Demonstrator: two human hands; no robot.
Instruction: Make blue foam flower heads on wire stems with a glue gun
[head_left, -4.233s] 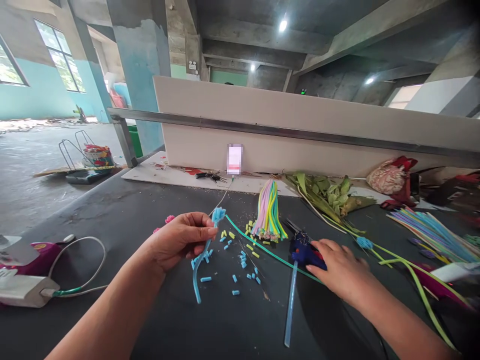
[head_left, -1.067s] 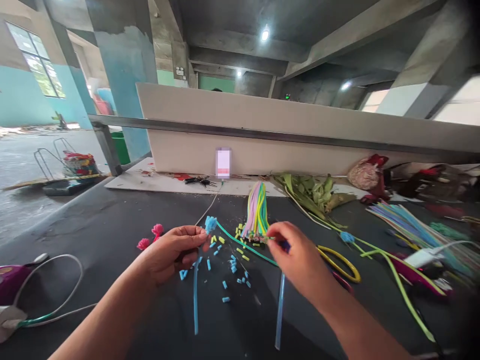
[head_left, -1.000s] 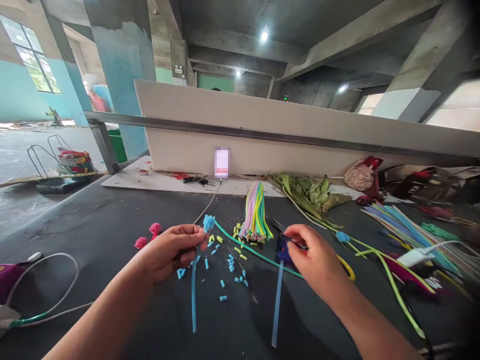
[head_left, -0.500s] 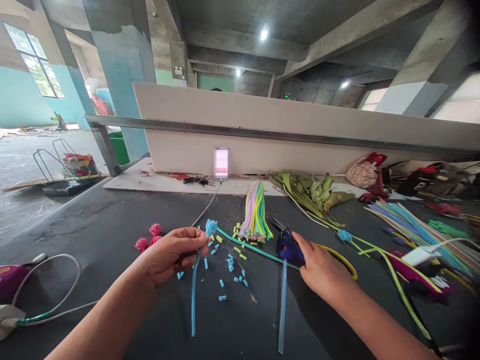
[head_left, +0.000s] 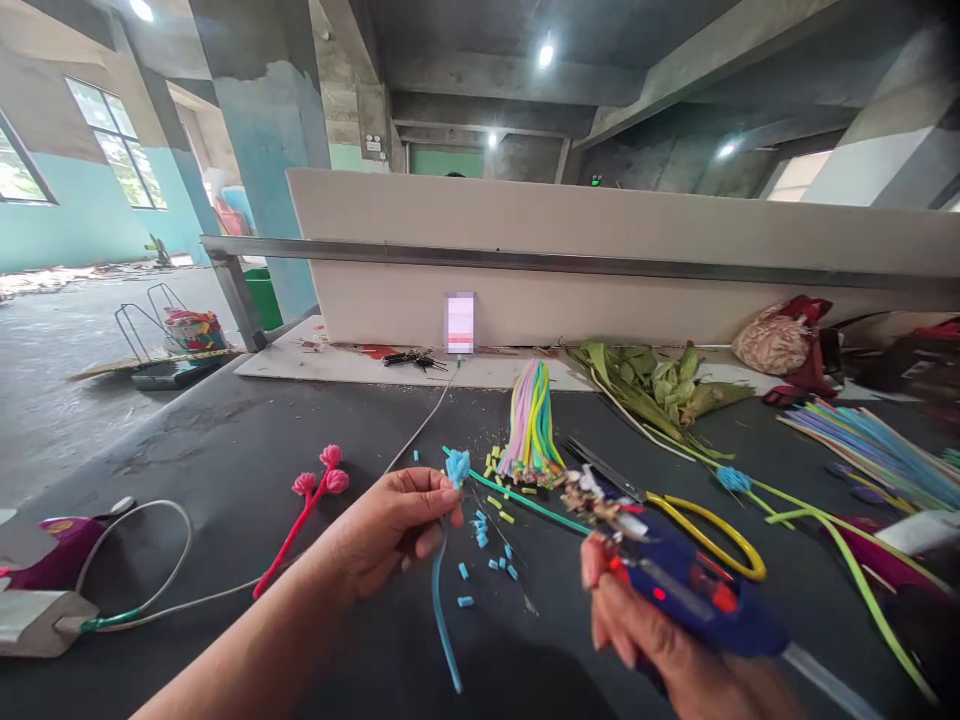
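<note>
The left hand (head_left: 401, 515), near the centre of the frame, is closed in a narrow pinch on a blue stem (head_left: 442, 625) just beneath its ruffled flower head (head_left: 458, 467); the stem's tail curves down toward the bottom edge. It looks light and bendy, the head soft and easily crushed, so the firm spot under the head is the place to hold. At lower right, the right hand (head_left: 645, 625) is wrapped around a dark blue glue gun (head_left: 705, 590), likely heavier and rigid, best held by its grip, clear of the crusted nozzle (head_left: 600, 505). The nozzle is blurred, so its exact shape is hard to read.

Scissors (head_left: 646, 497) lie open behind the gun, and a green stem (head_left: 536, 502) crosses the tabletop (head_left: 225, 440) between the hands, with blue snippets (head_left: 481, 528) scattered below it. A pink flower stem (head_left: 289, 545) lies left of centre.
</note>
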